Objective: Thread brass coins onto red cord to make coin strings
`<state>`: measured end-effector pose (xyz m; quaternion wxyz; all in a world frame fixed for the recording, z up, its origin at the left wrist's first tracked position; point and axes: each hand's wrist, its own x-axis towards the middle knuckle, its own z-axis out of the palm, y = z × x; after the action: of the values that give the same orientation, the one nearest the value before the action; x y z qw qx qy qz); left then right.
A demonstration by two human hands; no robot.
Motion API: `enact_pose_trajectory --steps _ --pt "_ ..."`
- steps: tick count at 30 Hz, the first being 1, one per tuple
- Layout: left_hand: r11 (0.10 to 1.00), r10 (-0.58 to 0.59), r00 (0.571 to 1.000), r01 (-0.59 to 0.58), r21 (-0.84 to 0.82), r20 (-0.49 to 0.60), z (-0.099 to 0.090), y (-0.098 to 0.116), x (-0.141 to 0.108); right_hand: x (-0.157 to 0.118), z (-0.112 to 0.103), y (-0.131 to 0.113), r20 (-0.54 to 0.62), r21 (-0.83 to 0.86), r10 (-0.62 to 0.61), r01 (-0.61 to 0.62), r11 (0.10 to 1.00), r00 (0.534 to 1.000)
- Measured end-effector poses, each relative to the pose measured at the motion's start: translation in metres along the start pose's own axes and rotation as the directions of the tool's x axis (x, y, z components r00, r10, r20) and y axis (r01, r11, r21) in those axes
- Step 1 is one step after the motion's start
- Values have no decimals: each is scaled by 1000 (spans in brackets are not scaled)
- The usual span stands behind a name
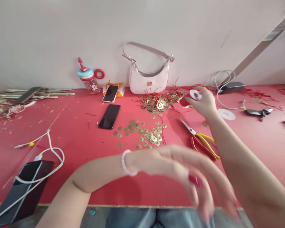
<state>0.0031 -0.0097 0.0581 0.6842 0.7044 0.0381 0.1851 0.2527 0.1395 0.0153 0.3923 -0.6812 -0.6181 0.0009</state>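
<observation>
My right hand (205,100) reaches over the table and is closed on a spool of red thread (185,100) with white end discs. In front of me, near the table's front edge, my left hand (180,167) hangs with its fingers spread, nothing visible in them and the tips blurred. Loose brass coins (144,133) with holes lie beyond it. A heap of coins tied with red thread (156,103) rests behind those, left of the spool. Scissors with red and yellow handles (203,141) lie beneath and left of my right forearm.
A pale handbag (148,80) and a cup with a straw (90,82) stand by the wall. Two phones (109,116) lie left of the coins. Bundled sticks (7,95) and a cabled power bank (30,177) are at left. At right are a white disc (226,114) and keys (257,112).
</observation>
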Motion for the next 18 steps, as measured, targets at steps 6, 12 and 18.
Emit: enact_pose_trajectory --steps 6,12,18 --pt "987 106 639 24 158 -762 -63 -48 22 -15 -26 -82 219 658 -3 -145 738 976" --pt "975 81 723 86 205 -686 -70 -58 19 -47 -28 -131 397 781 -236 -192 594 887" --pt "975 141 674 32 218 -725 -54 -46 18 -50 -18 -125 250 734 -165 -76 675 954"
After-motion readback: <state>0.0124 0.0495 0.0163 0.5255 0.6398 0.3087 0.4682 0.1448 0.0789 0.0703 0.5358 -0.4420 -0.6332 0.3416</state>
